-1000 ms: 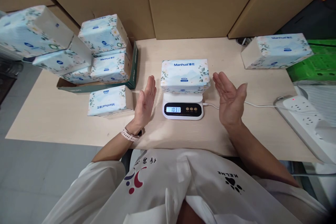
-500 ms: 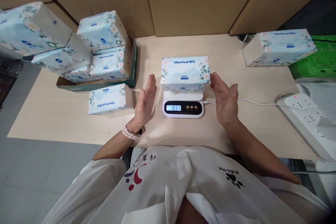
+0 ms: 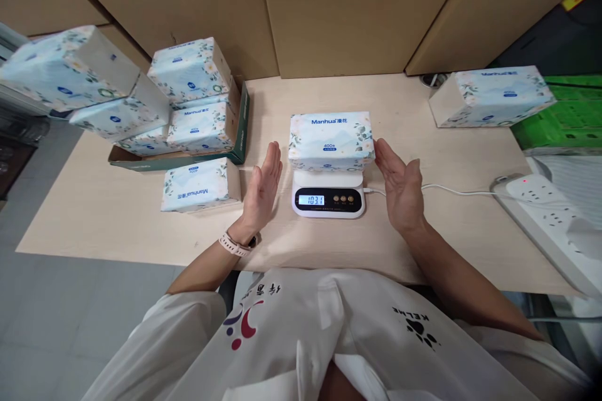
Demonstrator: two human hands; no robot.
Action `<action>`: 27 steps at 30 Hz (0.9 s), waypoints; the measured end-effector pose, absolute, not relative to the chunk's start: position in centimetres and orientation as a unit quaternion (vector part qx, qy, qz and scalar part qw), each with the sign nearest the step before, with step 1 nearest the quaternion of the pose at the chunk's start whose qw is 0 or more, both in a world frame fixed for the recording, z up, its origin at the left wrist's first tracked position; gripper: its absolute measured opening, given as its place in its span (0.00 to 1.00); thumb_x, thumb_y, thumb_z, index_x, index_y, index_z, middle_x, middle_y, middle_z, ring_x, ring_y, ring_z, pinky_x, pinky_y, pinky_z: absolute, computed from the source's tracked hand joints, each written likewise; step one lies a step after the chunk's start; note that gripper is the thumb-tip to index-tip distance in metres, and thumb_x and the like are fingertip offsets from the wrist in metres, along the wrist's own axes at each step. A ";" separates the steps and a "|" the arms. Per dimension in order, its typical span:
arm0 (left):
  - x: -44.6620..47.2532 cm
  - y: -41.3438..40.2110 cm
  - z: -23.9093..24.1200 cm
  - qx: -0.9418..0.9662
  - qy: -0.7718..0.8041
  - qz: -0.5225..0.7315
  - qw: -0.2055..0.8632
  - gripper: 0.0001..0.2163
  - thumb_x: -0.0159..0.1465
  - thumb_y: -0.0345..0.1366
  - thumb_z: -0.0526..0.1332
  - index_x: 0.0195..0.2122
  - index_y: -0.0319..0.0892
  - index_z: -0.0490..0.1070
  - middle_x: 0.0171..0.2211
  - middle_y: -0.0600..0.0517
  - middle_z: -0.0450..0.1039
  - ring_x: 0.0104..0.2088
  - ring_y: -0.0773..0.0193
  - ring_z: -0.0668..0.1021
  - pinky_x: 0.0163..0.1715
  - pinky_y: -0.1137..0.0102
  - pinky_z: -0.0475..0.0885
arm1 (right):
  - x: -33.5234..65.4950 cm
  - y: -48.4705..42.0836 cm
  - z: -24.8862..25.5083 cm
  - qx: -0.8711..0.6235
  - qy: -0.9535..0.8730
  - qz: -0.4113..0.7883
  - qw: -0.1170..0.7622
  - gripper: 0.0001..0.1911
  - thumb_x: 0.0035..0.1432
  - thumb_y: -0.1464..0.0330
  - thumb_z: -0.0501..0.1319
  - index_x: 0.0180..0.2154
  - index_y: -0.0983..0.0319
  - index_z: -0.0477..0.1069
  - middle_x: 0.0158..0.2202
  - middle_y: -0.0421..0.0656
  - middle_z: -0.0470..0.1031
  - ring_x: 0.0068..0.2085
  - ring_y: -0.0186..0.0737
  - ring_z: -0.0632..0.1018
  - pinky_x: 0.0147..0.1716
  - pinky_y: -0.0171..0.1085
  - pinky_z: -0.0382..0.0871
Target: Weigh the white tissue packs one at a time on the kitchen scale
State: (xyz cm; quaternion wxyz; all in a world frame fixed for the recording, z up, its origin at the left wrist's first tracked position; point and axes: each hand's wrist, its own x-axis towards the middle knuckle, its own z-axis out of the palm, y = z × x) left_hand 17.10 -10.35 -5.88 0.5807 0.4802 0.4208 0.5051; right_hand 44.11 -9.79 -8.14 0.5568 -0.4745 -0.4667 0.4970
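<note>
On a white digital scale (image 3: 328, 211) rests a pack of tissues (image 3: 331, 140) with a light blue floral wrapper. The scale's lit display (image 3: 311, 200) reads 103.1. My left hand (image 3: 262, 191), with a watch at its wrist, is held upright left of the pack, fingers stretched, a gap between them. On the other side my right hand (image 3: 402, 185) is also open, its fingertips very near or touching the pack's right end; which of these I cannot tell. Neither hand holds anything. Left of my left hand lies another tissue pack (image 3: 202, 185).
A green tray (image 3: 241, 131) at the left holds several stacked tissue packs. One more pack (image 3: 493, 97) sits back right, beside a green crate (image 3: 562, 113). Cardboard boxes (image 3: 338, 12) line the back. A white cable (image 3: 451, 190) joins the scale toward a power strip (image 3: 540, 200).
The whole view has shifted slightly, with the table lower in the picture. Both hands keep about the same place beside the pack, and the reading stays 103.1.
</note>
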 end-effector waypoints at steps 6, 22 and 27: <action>17.1 -10.2 -5.8 0.483 0.424 0.506 0.575 0.45 0.69 0.72 0.47 0.79 0.50 0.51 0.82 0.55 0.37 0.82 0.55 0.41 0.82 0.60 0.40 | 44.1 -9.8 -7.9 -0.483 -0.479 0.487 0.547 0.40 0.70 0.35 0.44 0.69 0.47 0.70 0.74 0.34 0.67 0.79 0.46 0.59 0.83 0.52 0.47; 17.0 -9.9 -6.4 0.489 0.425 0.516 0.560 0.42 0.70 0.71 0.46 0.78 0.54 0.54 0.82 0.59 0.39 0.82 0.59 0.43 0.82 0.60 0.41 | 44.3 -9.4 -8.6 -0.485 -0.478 0.489 0.545 0.42 0.68 0.34 0.44 0.69 0.48 0.70 0.74 0.36 0.68 0.79 0.47 0.60 0.82 0.54 0.47; 17.0 -8.7 -7.7 0.485 0.431 0.517 0.559 0.40 0.72 0.68 0.47 0.79 0.52 0.53 0.82 0.56 0.38 0.82 0.59 0.41 0.82 0.59 0.36 | 44.0 -8.6 -8.7 -0.501 -0.484 0.464 0.546 0.43 0.67 0.34 0.47 0.74 0.47 0.61 0.76 0.39 0.64 0.79 0.48 0.61 0.81 0.55 0.46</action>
